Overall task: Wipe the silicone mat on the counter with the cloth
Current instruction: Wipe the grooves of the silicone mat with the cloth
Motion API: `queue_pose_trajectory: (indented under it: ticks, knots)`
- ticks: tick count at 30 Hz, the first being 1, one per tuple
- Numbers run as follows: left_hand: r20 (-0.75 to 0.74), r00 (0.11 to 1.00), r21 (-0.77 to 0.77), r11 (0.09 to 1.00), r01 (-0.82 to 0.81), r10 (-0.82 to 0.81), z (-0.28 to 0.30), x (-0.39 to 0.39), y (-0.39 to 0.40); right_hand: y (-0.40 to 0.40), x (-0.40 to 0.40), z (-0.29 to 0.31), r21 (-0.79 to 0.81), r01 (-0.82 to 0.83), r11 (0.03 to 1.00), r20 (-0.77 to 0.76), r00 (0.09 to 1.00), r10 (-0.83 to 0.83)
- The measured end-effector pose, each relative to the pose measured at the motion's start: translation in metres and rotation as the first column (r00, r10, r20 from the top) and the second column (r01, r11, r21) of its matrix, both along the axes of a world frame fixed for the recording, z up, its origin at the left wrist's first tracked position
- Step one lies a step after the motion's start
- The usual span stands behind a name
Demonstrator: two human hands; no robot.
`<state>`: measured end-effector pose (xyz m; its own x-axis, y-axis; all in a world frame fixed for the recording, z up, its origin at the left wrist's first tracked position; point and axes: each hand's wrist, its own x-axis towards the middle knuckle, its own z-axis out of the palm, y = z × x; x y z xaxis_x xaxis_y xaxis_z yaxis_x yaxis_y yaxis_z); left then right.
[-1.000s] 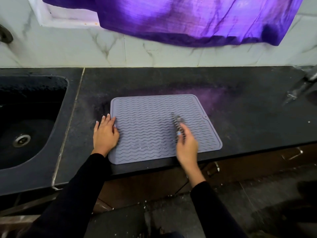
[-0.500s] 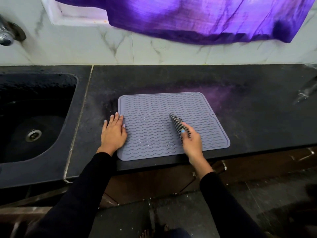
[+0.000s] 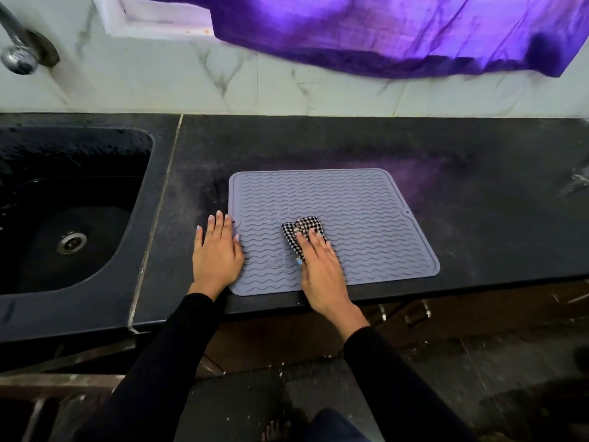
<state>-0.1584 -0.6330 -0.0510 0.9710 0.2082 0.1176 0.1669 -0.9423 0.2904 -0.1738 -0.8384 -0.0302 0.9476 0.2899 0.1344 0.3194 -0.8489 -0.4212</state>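
Head view, looking down over a dark stone counter (image 3: pixel 350 145) backed by pale marble-veined wall tiles (image 3: pixel 159 87). Lying flat near the front edge of the counter: a grey silicone mat (image 3: pixel 366 218) with wavy ridges, its near edge almost at the counter's lip. Pressed onto the mat a little left of its middle: a black-and-white checked cloth (image 3: pixel 301 229), bunched and partly covered by the right hand (image 3: pixel 320 266), fingers extended flat over the fabric, palm down, thumb alongside the cloth's left edge. Resting on the mat's left border: the left hand (image 3: pixel 216 253), fingers straight and together, lying flat, part on the mat and part on the bare counter just beside it, holding nothing. Black sleeves (image 3: pixel 178 352) on both forearms, reaching in from the bottom of the view. To the left, set into the counter and well apart from the mat: a dark sink (image 3: pixel 19 282) with a metal drain (image 3: pixel 71 243). Above it, at the upper left: a chrome tap (image 3: pixel 17 55) mounted on the wall. Hanging across the top: a purple fabric (image 3: pixel 398 30), its lower hem above the tiles.
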Motion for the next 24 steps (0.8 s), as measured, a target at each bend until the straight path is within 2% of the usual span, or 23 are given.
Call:
queue_pose_trajectory:
  ticks: [2, 4, 5, 6, 7, 8, 9, 11, 13, 15, 16, 18, 24]
  knots:
    - [0.0, 1.0, 0.004, 1.0, 0.006, -0.006, 0.001, -0.001, -0.001, -0.005, 0.003, 0.005, 0.055, -0.022, 0.998, -0.061, 0.998, 0.026]
    - [0.003, 1.0, 0.003, 1.0, 0.007, -0.007, 0.002, -0.002, -0.002, -0.01, 0.008, 0.01, 0.239, 0.034, 0.97, -0.123, 0.992, -0.004]
    - [0.006, 1.0, -0.002, 1.0, 0.005, -0.005, 0.002, -0.002, -0.001, -0.011, 0.012, 0.011, 0.373, 0.097, 0.923, -0.173, 0.984, -0.034]
    - [0.015, 1.0, -0.017, 1.0, 0.003, -0.003, 0.003, -0.001, -0.001, -0.012, 0.018, 0.014, 0.515, 0.181, 0.838, -0.239, 0.969, -0.062]
    - [0.028, 1.0, -0.035, 0.999, 0.002, -0.002, 0.004, -0.001, -0.001, -0.012, 0.022, 0.019, 0.647, 0.276, 0.711, -0.323, 0.944, -0.072]
    - [0.039, 0.999, -0.053, 0.999, 0.002, 0.0, 0.005, -0.002, 0.0, -0.012, 0.027, 0.021, 0.716, 0.36, 0.598, -0.388, 0.918, -0.089]
    - [0.048, 0.999, -0.068, 0.998, 0.0, 0.004, 0.005, -0.002, 0.0, -0.011, 0.028, 0.024, 0.743, 0.411, 0.529, -0.422, 0.9, -0.106]
    - [0.062, 0.998, -0.086, 0.996, -0.005, 0.01, 0.006, -0.002, 0.0, -0.005, 0.019, 0.033, 0.695, 0.347, 0.63, -0.334, 0.931, -0.145]
    - [0.071, 0.997, -0.097, 0.995, -0.006, 0.013, 0.006, -0.002, 0.001, 0.007, 0.007, 0.031, 0.554, 0.211, 0.806, -0.203, 0.972, -0.115]
    - [0.074, 0.997, -0.103, 0.995, -0.009, 0.017, 0.006, -0.002, 0.001, 0.021, -0.004, 0.013, 0.272, 0.097, 0.957, -0.121, 0.99, -0.067]
    - [0.073, 0.997, -0.104, 0.995, -0.01, 0.018, 0.006, -0.002, 0.001, 0.026, -0.007, 0.004, 0.107, 0.05, 0.993, -0.046, 0.998, -0.046]
    - [0.076, 0.997, -0.101, 0.995, -0.01, 0.018, 0.005, -0.002, 0.002, 0.028, -0.007, -0.004, -0.054, 0.012, 0.998, 0.057, 0.998, -0.009]
    - [0.085, 0.996, -0.099, 0.995, -0.01, 0.019, 0.003, -0.001, 0.004, 0.027, -0.005, -0.002, -0.103, -0.029, 0.994, 0.061, 0.998, 0.035]
